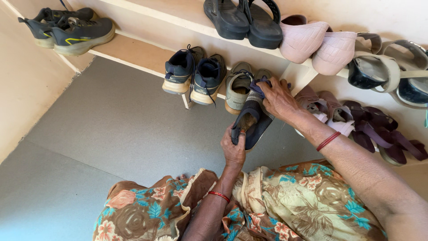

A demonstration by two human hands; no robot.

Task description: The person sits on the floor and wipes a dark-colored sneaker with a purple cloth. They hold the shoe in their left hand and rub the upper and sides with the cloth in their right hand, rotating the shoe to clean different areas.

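Just below the lower shelf (133, 51), in front of the person's lap, the left hand (233, 149) is clasping the heel of a dark slip-on shoe (252, 118), while the right hand (278, 96) is closing over its toe end, fingers curled around the upper. Its olive partner (237, 89) is sitting on the shelf just beside. The shoe is probably light, with a soft fabric upper and a stiffer sole; heel and sole edge are looking like the firmest holds.

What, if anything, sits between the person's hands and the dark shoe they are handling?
Nothing visible does. The left hand already grips the dark shoe at its heel end, and the right hand rests on its toe end, beside the grey shoe on the lower shelf.
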